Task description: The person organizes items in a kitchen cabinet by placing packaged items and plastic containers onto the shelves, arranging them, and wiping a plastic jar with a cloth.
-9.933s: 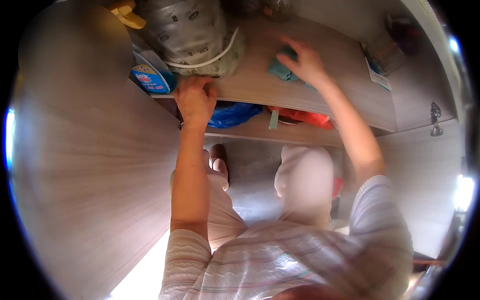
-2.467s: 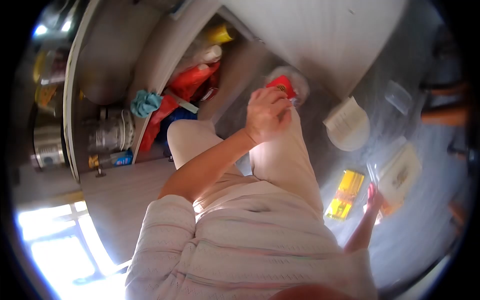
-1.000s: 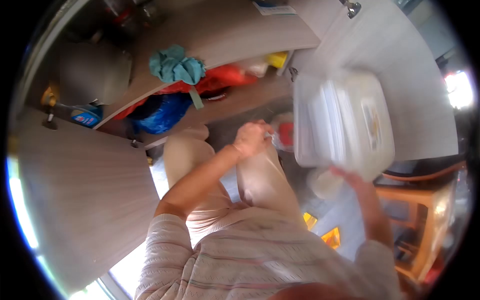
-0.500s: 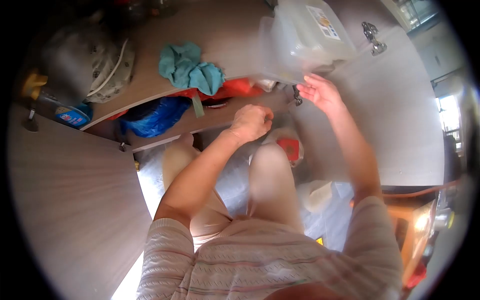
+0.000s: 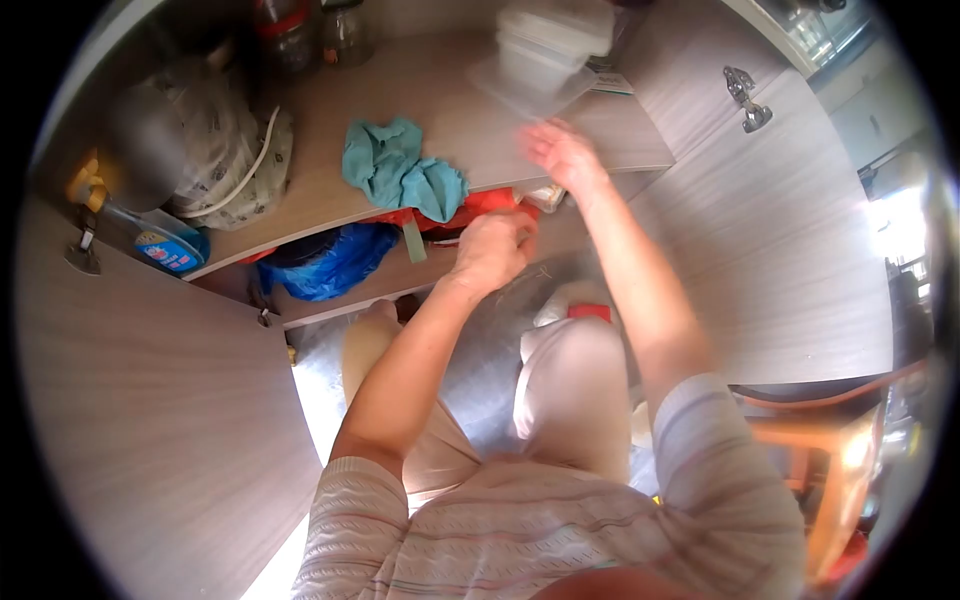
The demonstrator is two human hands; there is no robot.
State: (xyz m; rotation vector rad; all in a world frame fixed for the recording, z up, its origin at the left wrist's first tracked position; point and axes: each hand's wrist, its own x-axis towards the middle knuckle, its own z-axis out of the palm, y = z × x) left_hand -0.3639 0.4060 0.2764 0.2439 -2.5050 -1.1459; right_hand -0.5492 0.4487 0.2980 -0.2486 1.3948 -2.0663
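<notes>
My right hand [image 5: 562, 155] reaches to the shelf with its fingers stretched out and slightly blurred. Its fingertips are just below a clear, flat plastic sheet or lid [image 5: 525, 98]. Directly behind this, translucent plastic food containers [image 5: 550, 50] stand blurred on the shelf. My left hand [image 5: 492, 250] is curled closed in front of the lower shelf, knuckles up; whatever its fingers hold, if anything, is hidden. A crumpled teal cloth [image 5: 400, 170] lies at the edge of the upper shelf, left of my right hand. Red plastic [image 5: 485, 205] shows behind my left hand.
Cabinet doors stand wide on the left [image 5: 150, 400] and right [image 5: 770, 250]. On the left are a bottle with a blue label [image 5: 165, 245] and a printed plastic bag [image 5: 225, 160]. Glass jars [image 5: 345, 35] stand farther back. A blue plastic bag [image 5: 330, 262] lies below.
The plastic containers have moved left and deeper onto the upper shelf. My right hand has followed leftward and up, its fingers apart. My left hand stays curled in nearly the same place.
</notes>
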